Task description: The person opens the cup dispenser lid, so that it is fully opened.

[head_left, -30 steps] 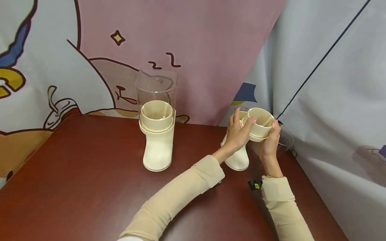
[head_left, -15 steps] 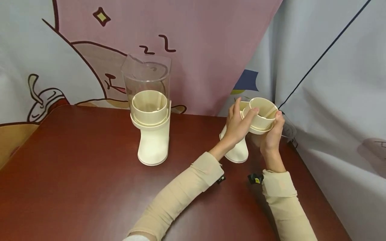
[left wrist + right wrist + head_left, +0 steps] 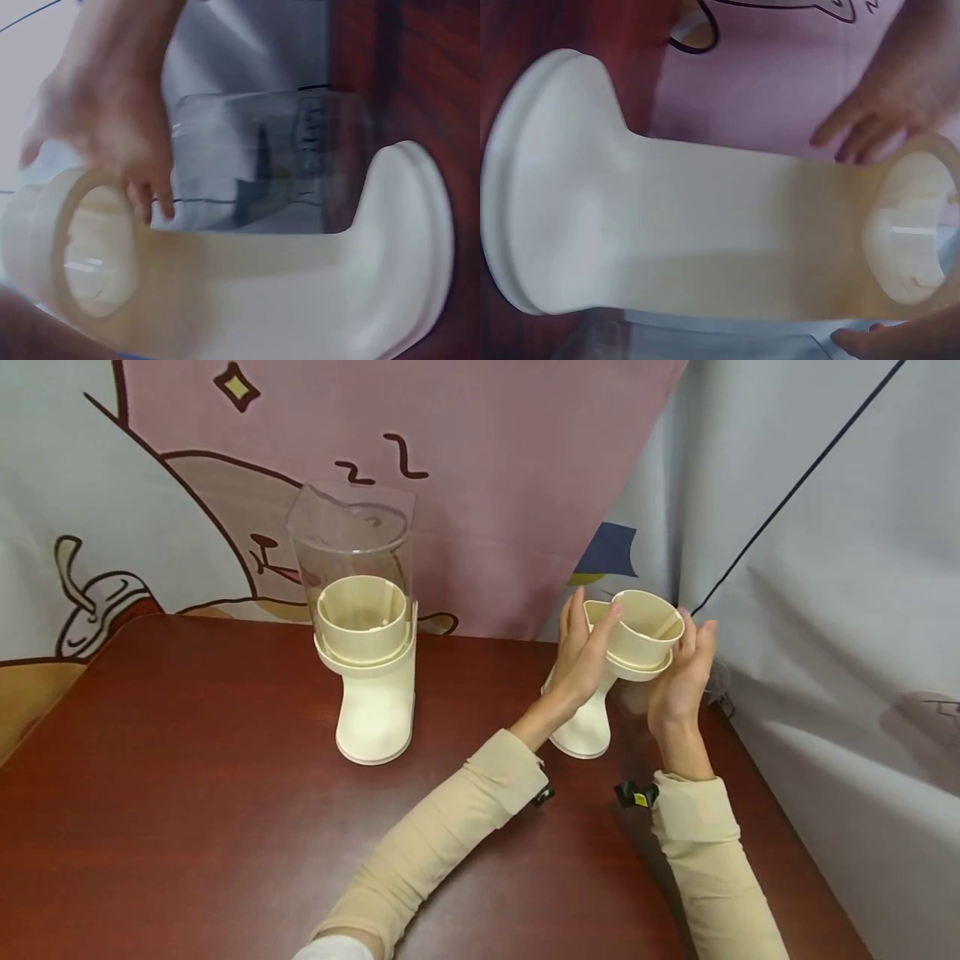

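A cream dispenser stand (image 3: 587, 727) is upright on the table at the right, with a round cream collar (image 3: 641, 650) at its top. My left hand (image 3: 581, 664) lies along the left of the stand's top, fingers extended, thumb by the collar. On the other side, my right hand (image 3: 681, 685) is raised next to the collar with its fingers loosely extended. The left wrist view shows the right hand's spread fingers (image 3: 120, 127) near the stand's top; whether they touch it is unclear. A clear container (image 3: 255, 157) is behind the stand.
A matching cream stand (image 3: 375, 710) with a clear container (image 3: 352, 522) on top is at the left of the reddish-brown table (image 3: 187, 760). A printed curtain (image 3: 510, 485) closes off the back, and a pale curtain (image 3: 825, 635) hangs along the right edge.
Both hands have loosened from the collar: the left thumb and right fingers came off its rim, and the hands moved slightly apart. The head view has tilted down a little. The stand stays in place.
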Available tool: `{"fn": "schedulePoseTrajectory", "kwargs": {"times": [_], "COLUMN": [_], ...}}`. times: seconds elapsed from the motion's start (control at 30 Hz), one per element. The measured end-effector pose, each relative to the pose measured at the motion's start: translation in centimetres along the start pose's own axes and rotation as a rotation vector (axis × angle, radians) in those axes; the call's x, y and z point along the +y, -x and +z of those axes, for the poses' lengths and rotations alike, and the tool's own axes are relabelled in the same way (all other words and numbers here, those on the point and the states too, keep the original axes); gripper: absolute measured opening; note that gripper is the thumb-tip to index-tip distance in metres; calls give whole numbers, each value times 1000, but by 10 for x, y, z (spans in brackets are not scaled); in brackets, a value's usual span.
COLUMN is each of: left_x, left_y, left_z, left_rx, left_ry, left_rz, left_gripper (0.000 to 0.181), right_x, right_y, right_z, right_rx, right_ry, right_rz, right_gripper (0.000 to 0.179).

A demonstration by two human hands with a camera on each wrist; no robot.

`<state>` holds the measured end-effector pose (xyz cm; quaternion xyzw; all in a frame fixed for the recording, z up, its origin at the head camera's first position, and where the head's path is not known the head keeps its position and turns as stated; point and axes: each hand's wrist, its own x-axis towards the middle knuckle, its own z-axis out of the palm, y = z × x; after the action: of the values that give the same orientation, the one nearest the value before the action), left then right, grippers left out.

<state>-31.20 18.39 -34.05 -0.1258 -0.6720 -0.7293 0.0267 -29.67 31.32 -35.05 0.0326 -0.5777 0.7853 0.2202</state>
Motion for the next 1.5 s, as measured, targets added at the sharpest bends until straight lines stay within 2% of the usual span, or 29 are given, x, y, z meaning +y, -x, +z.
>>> {"fn": "schedulePoseTrajectory", "kwargs": {"times": [0.13,0.27,0.37,0.47,0.57,0.67,0.77,0.97,1.33,1.5], "left_x": [17,26,22,14,6,5,7,3,7,9], "left_y": [-1,0,7,16,23,26,30,50,75,88], "left_z": [-13,-14,-8,-5,-8,-13,-17,-17,-22,-25], "left_rx": [14,5,-21,-52,-63,-47,-40,-76,-90,-112], "left_ry": [57,87,93,77,81,94,60,-44,-33,-59], "left_rz": [23,31,8,-46,-99,-111,-94,-51,-52,-7], "left_gripper": [79,80,80,79,79,82,81,79,78,76], "right_x": [-15,-22,-22,-21,-20,-22,-25,-20,-28,-33], "right_y": [-2,-3,1,9,19,27,33,43,61,68], "right_z": [1,1,-3,-8,-13,-14,-12,-11,-17,-17], "right_rx": [-13,-27,-24,-24,-21,-32,-49,-80,-124,-133], "right_ry": [-11,2,22,35,30,12,4,-8,36,43], "right_rz": [-11,-13,-1,33,42,16,0,4,21,32], "right_gripper": [74,75,75,75,76,75,75,77,77,78]}}
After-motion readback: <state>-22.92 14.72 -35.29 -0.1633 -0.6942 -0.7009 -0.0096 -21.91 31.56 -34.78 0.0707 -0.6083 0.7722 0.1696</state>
